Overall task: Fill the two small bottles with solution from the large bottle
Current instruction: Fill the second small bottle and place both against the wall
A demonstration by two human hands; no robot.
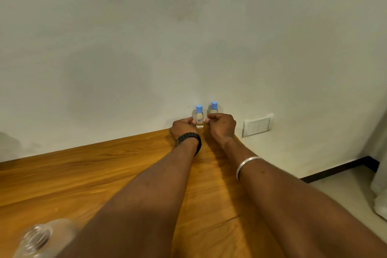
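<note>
Two small bottles with blue caps stand upright at the far edge of the wooden table, against the wall. The left hand and right hand pinch the left bottle from either side — the right bottle stands just behind the right hand. The large bottle — uncapped, blurred — sits at the near left corner.

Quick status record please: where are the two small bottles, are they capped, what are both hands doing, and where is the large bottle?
small bottles: two, upright, at the table's far edge by the wall
left small bottle: blue cap on, clear liquid inside, label facing camera
right small bottle: blue cap on, lower body hidden behind right hand
left hand: fingers at the left small bottle's side
right hand: fingers curled beside the same bottle; firm grip unclear
large bottle: near bottom left, blurred, mouth uncapped
wall switch plate: right of the bottles
</note>
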